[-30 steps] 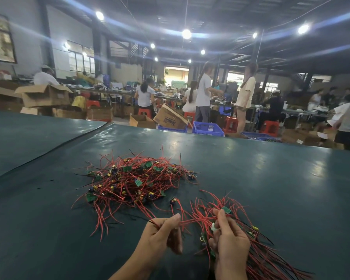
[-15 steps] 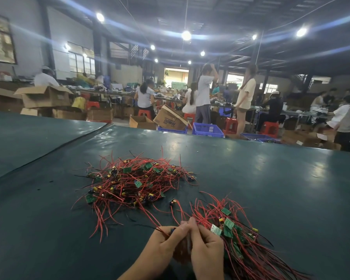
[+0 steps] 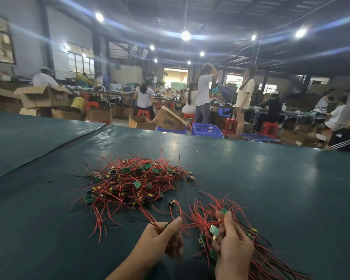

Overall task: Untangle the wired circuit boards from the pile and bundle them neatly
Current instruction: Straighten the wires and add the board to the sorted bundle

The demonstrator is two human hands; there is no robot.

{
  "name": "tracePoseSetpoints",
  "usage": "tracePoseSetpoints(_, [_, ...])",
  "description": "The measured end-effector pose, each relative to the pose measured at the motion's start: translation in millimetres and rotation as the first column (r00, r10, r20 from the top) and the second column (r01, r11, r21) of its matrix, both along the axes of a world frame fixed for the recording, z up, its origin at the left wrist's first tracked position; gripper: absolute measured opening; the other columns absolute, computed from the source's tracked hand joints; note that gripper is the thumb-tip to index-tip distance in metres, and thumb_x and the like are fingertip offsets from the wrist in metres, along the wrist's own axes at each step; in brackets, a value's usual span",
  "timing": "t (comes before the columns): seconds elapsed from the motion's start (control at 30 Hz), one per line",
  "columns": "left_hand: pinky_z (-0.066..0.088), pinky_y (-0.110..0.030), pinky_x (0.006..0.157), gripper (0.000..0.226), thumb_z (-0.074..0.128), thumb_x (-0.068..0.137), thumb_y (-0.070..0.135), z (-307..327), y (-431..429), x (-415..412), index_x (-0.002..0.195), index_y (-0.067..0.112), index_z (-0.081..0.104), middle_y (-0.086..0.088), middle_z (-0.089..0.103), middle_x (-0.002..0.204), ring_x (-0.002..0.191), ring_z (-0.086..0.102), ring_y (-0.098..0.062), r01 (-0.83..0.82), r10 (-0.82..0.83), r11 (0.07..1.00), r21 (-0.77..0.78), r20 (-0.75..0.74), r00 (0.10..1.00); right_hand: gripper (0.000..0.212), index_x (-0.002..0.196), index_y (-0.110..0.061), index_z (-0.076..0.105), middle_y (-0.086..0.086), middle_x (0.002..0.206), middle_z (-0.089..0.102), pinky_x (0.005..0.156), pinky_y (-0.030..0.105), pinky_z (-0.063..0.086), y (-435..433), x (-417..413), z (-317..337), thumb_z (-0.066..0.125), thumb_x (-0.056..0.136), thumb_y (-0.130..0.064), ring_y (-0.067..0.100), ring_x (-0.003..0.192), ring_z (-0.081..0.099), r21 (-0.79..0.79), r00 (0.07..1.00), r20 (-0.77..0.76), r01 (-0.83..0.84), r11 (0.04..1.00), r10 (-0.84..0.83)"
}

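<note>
A tangled pile (image 3: 133, 184) of small green circuit boards with red and black wires lies on the dark green table (image 3: 271, 188). Nearer me, to the right, a second bunch (image 3: 261, 257) of the same wired boards fans out toward the lower right. My left hand (image 3: 162, 239) pinches the ends of red wires between thumb and fingers. My right hand (image 3: 232, 245) grips the bunch, with a pale green board (image 3: 214, 230) showing at its fingers. Red wires stretch taut between the two hands.
The table's far edge (image 3: 210, 138) runs across the middle of the view. Beyond it stand cardboard boxes (image 3: 42, 97), blue crates (image 3: 206, 130), red stools and several people at other benches. A seam (image 3: 55, 150) divides the table cover at the left.
My hands were pressed together half a second ago. They have now drawn apart, the right hand going right, and red wires are pulled straight between them.
</note>
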State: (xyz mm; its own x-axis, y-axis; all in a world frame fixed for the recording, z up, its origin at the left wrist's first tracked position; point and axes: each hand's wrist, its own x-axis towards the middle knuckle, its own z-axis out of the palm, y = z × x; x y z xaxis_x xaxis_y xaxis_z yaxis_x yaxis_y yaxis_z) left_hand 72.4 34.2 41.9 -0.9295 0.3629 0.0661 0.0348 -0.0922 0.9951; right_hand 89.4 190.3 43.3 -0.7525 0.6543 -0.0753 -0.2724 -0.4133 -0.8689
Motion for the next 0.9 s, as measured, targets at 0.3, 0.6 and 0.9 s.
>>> tracePoseSetpoints(0.3, [0.047, -0.019, 0.048, 0.041, 0.077, 0.059, 0.020, -5, 5, -2, 0.092, -0.004, 0.071, -0.022, 0.069, 0.076, 0.050, 0.057, -0.015, -0.112, 0.053, 0.967, 0.230, 0.248, 0.967, 0.029, 0.069, -0.010, 0.076, -0.008, 0.044, 0.039, 0.032, 0.016, 0.021, -3, 1, 2, 0.062, 0.091, -0.024, 0.002, 0.033, 0.025, 0.024, 0.995, -0.083, 0.053, 0.998, -0.051])
tracePoseSetpoints(0.6, [0.050, -0.020, 0.055, 0.047, 0.092, 0.049, 0.014, -8, -5, -8, 0.093, 0.010, 0.075, -0.020, 0.070, 0.087, 0.060, 0.060, -0.014, -0.070, 0.001, 0.935, 0.347, 0.195, 0.981, 0.029, 0.067, -0.023, 0.078, -0.011, 0.042, 0.042, 0.032, 0.016, 0.023, -5, 4, 1, 0.062, 0.091, -0.027, 0.001, 0.032, 0.027, 0.102, 0.995, -0.034, 0.094, 0.990, -0.091])
tracePoseSetpoints(0.9, [0.048, -0.026, 0.049, 0.029, 0.066, 0.073, 0.039, 1, -8, -13, 0.066, 0.011, 0.063, -0.007, 0.056, 0.059, 0.049, 0.053, -0.017, -0.221, 0.046, 0.868, 0.445, 0.371, 0.928, 0.072, 0.075, -0.003, 0.073, -0.001, 0.047, 0.044, 0.032, 0.014, 0.025, -5, 6, 3, 0.038, 0.080, -0.065, 0.007, 0.030, 0.028, -0.116, 0.974, -0.177, -0.162, 0.980, 0.140])
